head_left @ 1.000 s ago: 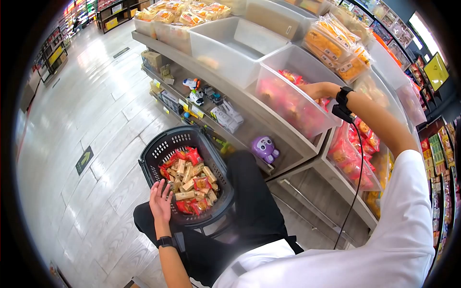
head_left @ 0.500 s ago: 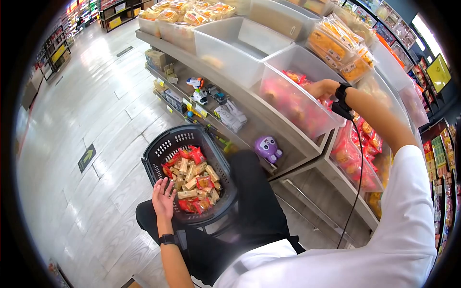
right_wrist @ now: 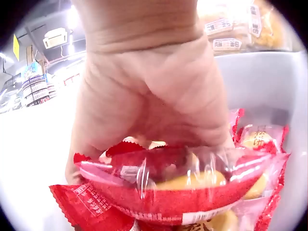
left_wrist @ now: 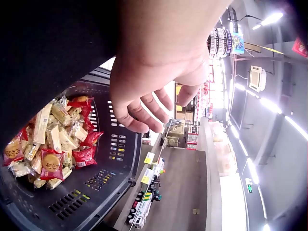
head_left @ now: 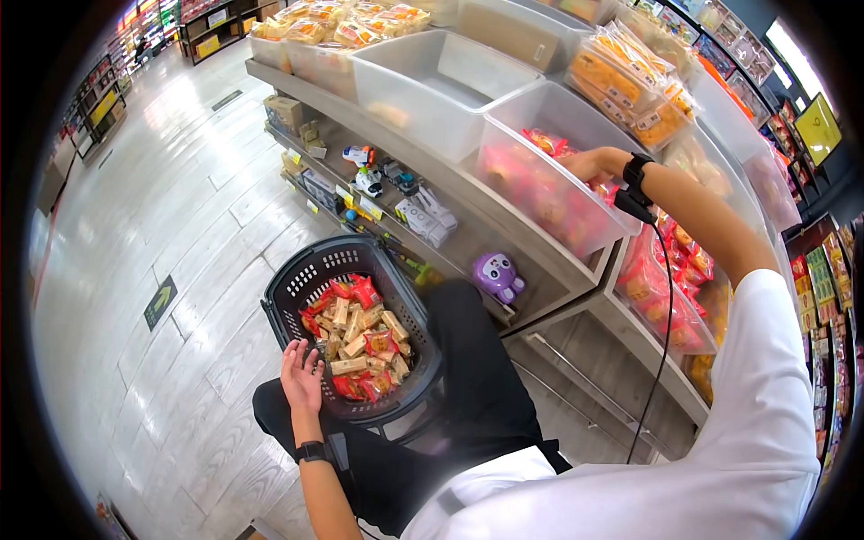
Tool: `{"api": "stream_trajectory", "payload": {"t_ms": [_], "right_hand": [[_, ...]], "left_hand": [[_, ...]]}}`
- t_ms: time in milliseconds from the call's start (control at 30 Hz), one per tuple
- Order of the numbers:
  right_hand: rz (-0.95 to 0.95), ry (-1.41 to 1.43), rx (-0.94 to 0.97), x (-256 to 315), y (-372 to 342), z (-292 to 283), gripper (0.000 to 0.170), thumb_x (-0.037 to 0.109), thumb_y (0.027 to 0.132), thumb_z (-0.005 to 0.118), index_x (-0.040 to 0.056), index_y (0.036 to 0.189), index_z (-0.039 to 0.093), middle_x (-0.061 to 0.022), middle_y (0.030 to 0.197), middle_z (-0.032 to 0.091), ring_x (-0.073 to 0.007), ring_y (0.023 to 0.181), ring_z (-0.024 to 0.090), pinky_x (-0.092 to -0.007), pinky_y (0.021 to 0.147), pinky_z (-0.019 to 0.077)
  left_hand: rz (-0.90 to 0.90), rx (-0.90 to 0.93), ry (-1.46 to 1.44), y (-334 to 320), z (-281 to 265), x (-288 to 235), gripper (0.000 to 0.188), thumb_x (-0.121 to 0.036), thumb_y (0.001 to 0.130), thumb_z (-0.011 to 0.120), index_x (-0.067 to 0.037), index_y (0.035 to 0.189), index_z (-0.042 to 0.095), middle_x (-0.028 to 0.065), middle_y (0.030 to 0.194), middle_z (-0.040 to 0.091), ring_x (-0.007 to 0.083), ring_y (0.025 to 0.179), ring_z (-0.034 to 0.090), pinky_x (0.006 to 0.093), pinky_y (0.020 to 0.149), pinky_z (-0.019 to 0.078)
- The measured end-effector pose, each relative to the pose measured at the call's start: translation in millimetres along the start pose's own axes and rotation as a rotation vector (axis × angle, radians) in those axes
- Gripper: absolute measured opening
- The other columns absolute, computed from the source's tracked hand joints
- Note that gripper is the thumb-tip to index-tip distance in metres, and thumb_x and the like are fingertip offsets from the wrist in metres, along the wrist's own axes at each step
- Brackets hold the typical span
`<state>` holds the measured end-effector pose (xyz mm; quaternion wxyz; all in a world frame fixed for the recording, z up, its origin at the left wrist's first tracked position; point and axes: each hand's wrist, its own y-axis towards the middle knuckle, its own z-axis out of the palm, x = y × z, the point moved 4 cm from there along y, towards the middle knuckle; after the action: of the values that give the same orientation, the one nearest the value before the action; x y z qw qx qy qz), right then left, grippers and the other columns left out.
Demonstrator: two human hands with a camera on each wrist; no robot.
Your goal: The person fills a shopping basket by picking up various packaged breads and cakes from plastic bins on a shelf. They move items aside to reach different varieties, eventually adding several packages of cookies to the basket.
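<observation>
My right hand (head_left: 585, 166) is down inside a clear plastic bin (head_left: 621, 216) of red-wrapped round cakes (head_left: 531, 180). In the right wrist view, a red and clear cake packet (right_wrist: 192, 192) lies right against the palm, and the fingers are hidden behind the packets; I cannot tell if they grip one. My left hand (head_left: 301, 373) rests at the near left rim of a dark grey shopping basket (head_left: 283, 265), fingers loosely bent and holding nothing. Inside the basket are many beige wrapped bars (head_left: 355, 324) and several red cake packets (head_left: 364, 292).
Another clear bin (head_left: 441, 81) stands left of the cakes, with packaged bread (head_left: 621, 76) behind. A lower shelf below holds toys, including a purple figure (head_left: 498, 276). A black cable (head_left: 666, 333) hangs from the right wrist. My knee (head_left: 468, 342) is beside the basket.
The right hand stays in the cake bin with only slight shifts. The left hand and the basket's contents look the same; the head view sways a little.
</observation>
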<state>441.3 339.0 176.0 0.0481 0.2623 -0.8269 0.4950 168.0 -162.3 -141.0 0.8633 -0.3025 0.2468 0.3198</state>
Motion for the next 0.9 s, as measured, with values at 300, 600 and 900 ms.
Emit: {"api": "stream_trajectory", "payload": {"t_ms": [300,600,900], "right_hand": [[0.082,0.141,0.017,-26.1,25.4,-14.4,0.065,0.037,0.09,0.066,0.0159,0.144,0.037,-0.0057,0.128,0.054,-0.0144,0.113,0.055,-0.036,0.081,0.0551],[0.065,0.065,-0.07,-28.3,20.9,-15.4,0.065,0.033,0.087,0.063,0.0274,0.145,0.033,-0.0001,0.107,0.058,-0.0067,0.069,0.051,-0.0218,0.048,0.0382],[0.037,0.219,-0.013,-24.4,21.7,-15.6,0.066,0.028,0.087,0.064,0.0212,0.146,0.034,-0.0062,0.126,0.057,-0.0138,0.099,0.061,-0.0311,0.073,0.0561]], "left_hand": [[0.024,-0.036,-0.021,-2.5,-4.4,-3.8,0.033,-0.025,0.093,0.055,-0.011,0.123,0.05,0.003,0.119,0.058,0.0182,0.096,0.056,0.034,0.079,0.0457],[0.029,-0.034,-0.033,-2.2,-5.0,-4.8,0.031,-0.024,0.093,0.056,-0.013,0.122,0.053,0.0007,0.113,0.062,0.0148,0.088,0.058,0.0303,0.072,0.0468],[0.03,0.035,-0.112,1.5,-10.0,-2.7,0.028,-0.022,0.092,0.058,-0.012,0.118,0.054,-0.0016,0.099,0.062,0.0106,0.069,0.05,0.0245,0.056,0.0412]]}}
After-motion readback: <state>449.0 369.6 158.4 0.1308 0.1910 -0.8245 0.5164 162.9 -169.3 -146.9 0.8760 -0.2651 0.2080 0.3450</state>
